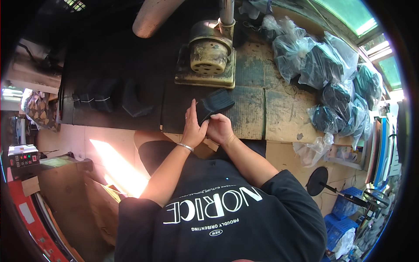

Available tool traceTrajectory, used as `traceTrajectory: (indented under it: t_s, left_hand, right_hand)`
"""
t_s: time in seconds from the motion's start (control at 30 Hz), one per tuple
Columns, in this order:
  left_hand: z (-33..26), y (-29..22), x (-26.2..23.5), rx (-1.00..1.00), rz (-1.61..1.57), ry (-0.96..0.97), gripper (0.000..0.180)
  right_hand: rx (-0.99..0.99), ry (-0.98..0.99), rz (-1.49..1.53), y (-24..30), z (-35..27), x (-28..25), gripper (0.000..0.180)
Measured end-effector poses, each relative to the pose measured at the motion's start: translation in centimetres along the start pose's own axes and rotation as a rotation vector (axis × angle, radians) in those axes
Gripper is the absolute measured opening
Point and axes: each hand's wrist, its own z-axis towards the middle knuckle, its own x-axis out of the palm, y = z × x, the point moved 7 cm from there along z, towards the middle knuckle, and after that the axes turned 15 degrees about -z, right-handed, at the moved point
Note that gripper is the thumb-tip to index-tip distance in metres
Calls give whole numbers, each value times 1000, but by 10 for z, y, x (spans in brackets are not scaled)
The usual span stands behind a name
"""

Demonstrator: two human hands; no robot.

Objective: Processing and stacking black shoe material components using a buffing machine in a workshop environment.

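Note:
A stack of thin black pieces [219,100], its layered edges fanned slightly, rests near the front edge of the dark table between my two hands. My left hand [193,129], with a bracelet on the wrist, lies along the stack's left side, fingers fairly straight and pressed to it. At the stack's near end, my right hand [220,129] has its fingers bent against it. The two hands meet close to the thumbs. What the pieces are made of cannot be told.
Just beyond the stack stands a worn, yellowish machine head on a square base [205,81]. Tied black bundles [94,100] and a loose curved black pile [136,102] lie at left. Stained cardboard [248,109] covers the right side, with filled clear plastic bags [323,61] beyond.

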Motion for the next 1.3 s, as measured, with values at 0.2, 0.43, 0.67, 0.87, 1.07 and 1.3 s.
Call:
traceTrajectory:
  t_s: [0.2,0.43,0.67,0.87,1.07,1.3]
  left_hand:
    - [3,5,-17,23,-50,-55,69]
    - [12,6,-20,49,-116,-82,72]
    - [20,31,-24,-96,-377,-49,79]
    - [16,40,-13,-227,-649,-91,72]
    - [13,38,-19,-359,-725,-96,49]
    - [-12,28,-47,-262,-671,-94,60]
  right_hand:
    - [74,-395,-988,35,-56,24,29]
    - [-768,-143,-2500,86,-39,109,64]
    - [-508,17,-2457,74,7,79,75]
    - [-437,-53,-2310,75,3,67,73]
    - [-525,-94,-2305,64,-2,72,81]
    - [-615,-140,-2125,56,-30,80,86]
